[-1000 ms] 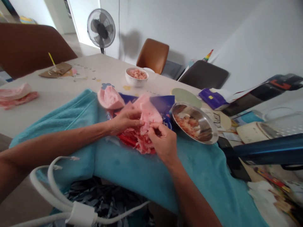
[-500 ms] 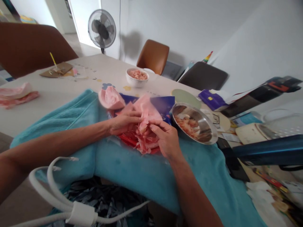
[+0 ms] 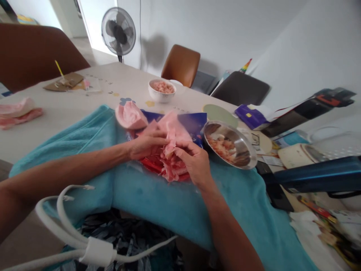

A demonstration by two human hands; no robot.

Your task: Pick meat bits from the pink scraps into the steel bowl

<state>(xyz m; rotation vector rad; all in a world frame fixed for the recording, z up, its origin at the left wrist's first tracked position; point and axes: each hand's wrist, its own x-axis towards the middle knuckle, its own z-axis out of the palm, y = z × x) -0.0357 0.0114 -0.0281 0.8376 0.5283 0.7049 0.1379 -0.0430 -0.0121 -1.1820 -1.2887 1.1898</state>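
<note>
In front of me, my left hand (image 3: pixel 148 145) and my right hand (image 3: pixel 193 160) meet with bent fingers over a pomelo segment (image 3: pixel 168 150), pinching it from both sides. Pale flesh shows between the fingertips; fingers partly hide it. Torn pink membrane (image 3: pixel 170 174) hangs below the hands on a red and blue plastic bag (image 3: pixel 194 122). Behind the hands rises a pink sheet of pith (image 3: pixel 172 122). A thick pink chunk of pomelo (image 3: pixel 131 116) sits at the bag's far left. To the right, a steel bowl (image 3: pixel 248 156) contains loose pomelo pulp (image 3: pixel 221 146).
A teal towel (image 3: pixel 158 210) covers the table's near edge. Farther back stands a white bowl (image 3: pixel 160 96) of pulp. Pink peel (image 3: pixel 19 113) lies far left. A blue bottle (image 3: pixel 318 175) and a black phone-like slab (image 3: pixel 278 194) are on the right. White cables (image 3: pixel 62 226) cross the lower left.
The whole view has shifted slightly, so things appear a little farther left and up. Both hands keep their pinch on the pomelo segment, with only slight finger movement.
</note>
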